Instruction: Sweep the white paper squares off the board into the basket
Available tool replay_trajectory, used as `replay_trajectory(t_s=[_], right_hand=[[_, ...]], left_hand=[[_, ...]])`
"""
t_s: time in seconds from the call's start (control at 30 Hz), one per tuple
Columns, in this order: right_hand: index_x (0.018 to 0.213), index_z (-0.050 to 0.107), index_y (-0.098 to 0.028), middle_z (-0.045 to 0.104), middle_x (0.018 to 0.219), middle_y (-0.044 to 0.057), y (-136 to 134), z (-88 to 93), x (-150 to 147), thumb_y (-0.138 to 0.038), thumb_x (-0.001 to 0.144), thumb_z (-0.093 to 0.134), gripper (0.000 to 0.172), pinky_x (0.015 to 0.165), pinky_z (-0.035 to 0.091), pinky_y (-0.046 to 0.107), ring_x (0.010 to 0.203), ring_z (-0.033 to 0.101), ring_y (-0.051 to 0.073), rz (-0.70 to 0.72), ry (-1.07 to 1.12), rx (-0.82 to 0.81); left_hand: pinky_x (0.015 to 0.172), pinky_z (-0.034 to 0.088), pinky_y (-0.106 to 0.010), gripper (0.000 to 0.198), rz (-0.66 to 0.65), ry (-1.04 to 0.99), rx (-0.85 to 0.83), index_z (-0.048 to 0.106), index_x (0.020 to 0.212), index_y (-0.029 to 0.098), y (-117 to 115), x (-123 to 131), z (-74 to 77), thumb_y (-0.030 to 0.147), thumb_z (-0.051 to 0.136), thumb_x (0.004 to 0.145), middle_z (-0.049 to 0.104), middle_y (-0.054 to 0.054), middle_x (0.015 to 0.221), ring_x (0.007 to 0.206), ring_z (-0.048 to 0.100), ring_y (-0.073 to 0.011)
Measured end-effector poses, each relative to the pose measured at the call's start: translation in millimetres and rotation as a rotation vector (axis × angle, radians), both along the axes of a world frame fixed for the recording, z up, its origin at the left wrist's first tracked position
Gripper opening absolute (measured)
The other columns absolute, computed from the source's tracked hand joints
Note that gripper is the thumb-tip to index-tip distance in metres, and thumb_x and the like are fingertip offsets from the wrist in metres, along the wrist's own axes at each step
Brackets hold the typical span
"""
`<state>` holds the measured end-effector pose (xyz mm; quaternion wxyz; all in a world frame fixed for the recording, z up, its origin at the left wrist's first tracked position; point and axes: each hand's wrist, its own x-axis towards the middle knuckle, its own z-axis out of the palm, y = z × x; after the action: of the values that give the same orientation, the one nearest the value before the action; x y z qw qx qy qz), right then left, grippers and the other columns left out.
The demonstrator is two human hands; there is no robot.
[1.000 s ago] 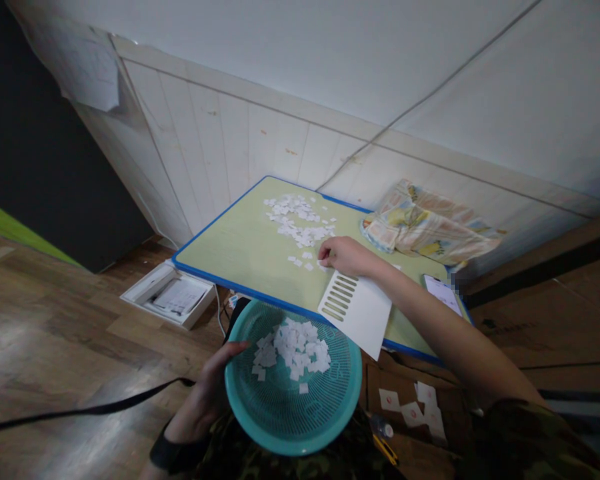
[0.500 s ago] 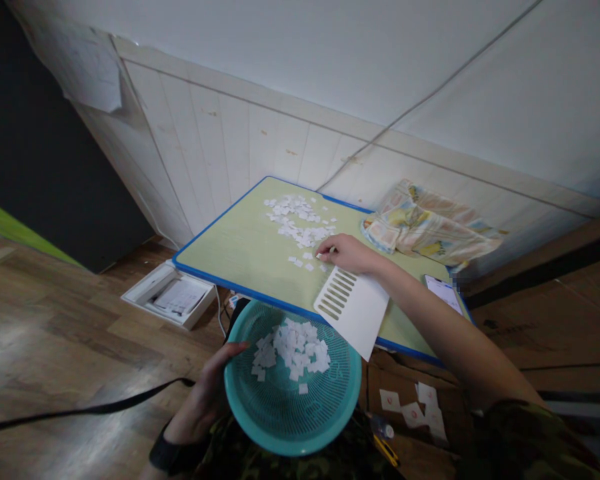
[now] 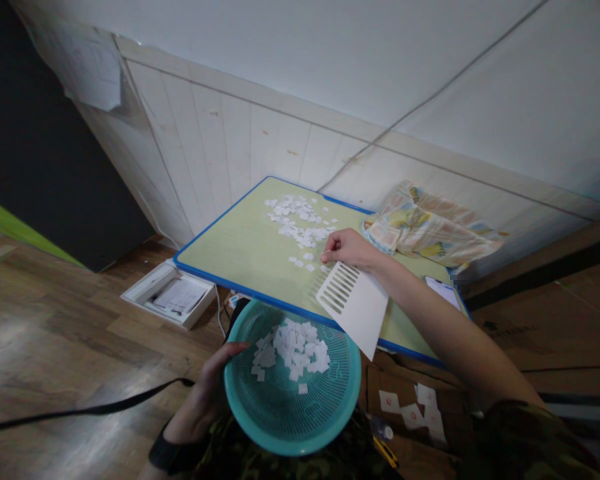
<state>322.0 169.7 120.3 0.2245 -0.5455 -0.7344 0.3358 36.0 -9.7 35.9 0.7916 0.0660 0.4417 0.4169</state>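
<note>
My left hand (image 3: 207, 393) grips the rim of a teal plastic basket (image 3: 293, 413) held below the table's front edge; small white paper squares (image 3: 293, 347) lie piled inside it. My right hand (image 3: 347, 250) reaches over the low green table with a blue rim (image 3: 220, 273) and pinches the top corner of a white sheet with cut-out slots (image 3: 355, 303). Just left of those fingers lie a few loose white squares (image 3: 303, 260), and a bigger scatter of squares (image 3: 295, 217) covers the far part of the table.
A folded patterned cloth (image 3: 425, 230) and a phone (image 3: 443, 290) lie on the table's right side. An open white box (image 3: 170, 293) sits on the wooden floor at left. Sticker sheets (image 3: 415, 407) and a yellow cutter (image 3: 385, 450) rest on cardboard at lower right. A black strap (image 3: 80, 407) crosses the floor.
My right hand has shifted slightly up and back with the slotted sheet, lifting its top edge. The basket and my left hand have stayed put.
</note>
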Motion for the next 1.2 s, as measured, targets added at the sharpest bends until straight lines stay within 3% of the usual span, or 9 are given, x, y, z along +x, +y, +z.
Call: replay_trajectory(t_s=[0.23, 0.4, 0.57, 0.73, 0.9, 1.07, 1.2], right_hand=[[0.071, 0.072, -0.011, 0.067, 0.063, 0.004, 2.8, -4.7, 2.3, -0.042, 0.061, 0.076, 0.032, 0.055, 0.039, 0.024, 0.057, 0.055, 0.012, 0.031, -0.011, -0.004], [0.075, 0.074, -0.012, 0.071, 0.072, 0.007, 3.1, -3.2, -0.7, -0.038, 0.071, 0.069, 0.026, 0.063, 0.043, 0.025, 0.066, 0.060, 0.015, 0.034, 0.003, 0.028], [0.076, 0.073, -0.012, 0.069, 0.066, 0.005, 1.6, -1.2, -4.3, -0.035, 0.074, 0.065, 0.025, 0.054, 0.037, 0.023, 0.056, 0.052, 0.011, 0.055, -0.048, 0.047], [0.075, 0.073, -0.012, 0.071, 0.068, 0.006, 2.0, -1.8, -7.1, -0.037, 0.070, 0.070, 0.025, 0.055, 0.039, 0.022, 0.059, 0.058, 0.012, 0.020, -0.075, 0.009], [0.076, 0.075, -0.013, 0.071, 0.067, 0.006, 4.8, -0.1, -7.7, -0.043, 0.079, 0.061, 0.034, 0.054, 0.037, 0.022, 0.055, 0.055, 0.011, 0.011, -0.146, 0.002], [0.082, 0.074, -0.012, 0.074, 0.080, 0.007, 6.2, 3.3, -9.9, -0.034, 0.083, 0.058, 0.027, 0.060, 0.041, 0.022, 0.064, 0.058, 0.012, 0.073, -0.112, -0.014], [0.079, 0.073, -0.013, 0.073, 0.076, 0.007, 7.4, 1.8, -9.1, -0.031, 0.082, 0.059, 0.024, 0.061, 0.042, 0.022, 0.065, 0.060, 0.012, 0.073, -0.122, 0.020]], left_hand=[[0.051, 0.056, -0.030, 0.012, -0.010, 0.035, -0.009, 0.071, 0.071, 0.011, 2.1, 0.2, -4.1, 0.011, 0.061, 0.076, 0.077, -0.009, 0.063, 0.049, 0.069, -0.0206], [0.053, 0.056, -0.028, 0.013, -0.020, 0.012, -0.026, 0.072, 0.068, 0.011, 2.2, 0.3, -2.8, 0.011, 0.062, 0.077, 0.076, -0.008, 0.060, 0.049, 0.069, -0.0197], [0.053, 0.057, -0.029, 0.011, -0.016, 0.009, -0.019, 0.072, 0.072, 0.009, 1.7, -0.5, -4.4, 0.011, 0.063, 0.076, 0.076, -0.010, 0.062, 0.052, 0.070, -0.0219], [0.055, 0.058, -0.030, 0.014, -0.021, 0.010, -0.011, 0.073, 0.071, 0.010, 1.5, -1.1, -8.8, 0.013, 0.061, 0.079, 0.077, -0.009, 0.064, 0.051, 0.069, -0.0204], [0.052, 0.056, -0.027, 0.022, -0.013, 0.035, 0.001, 0.073, 0.067, 0.009, 2.3, -0.5, -6.1, 0.012, 0.057, 0.082, 0.075, -0.008, 0.059, 0.049, 0.068, -0.0183], [0.053, 0.057, -0.028, 0.023, -0.017, 0.041, -0.013, 0.074, 0.070, 0.008, 2.4, -0.5, -0.8, 0.012, 0.055, 0.083, 0.076, -0.011, 0.062, 0.050, 0.069, -0.0192], [0.054, 0.057, -0.030, 0.018, -0.021, 0.050, -0.013, 0.073, 0.073, 0.009, 2.6, -1.1, -0.8, 0.013, 0.057, 0.081, 0.077, -0.011, 0.065, 0.050, 0.069, -0.0202]])
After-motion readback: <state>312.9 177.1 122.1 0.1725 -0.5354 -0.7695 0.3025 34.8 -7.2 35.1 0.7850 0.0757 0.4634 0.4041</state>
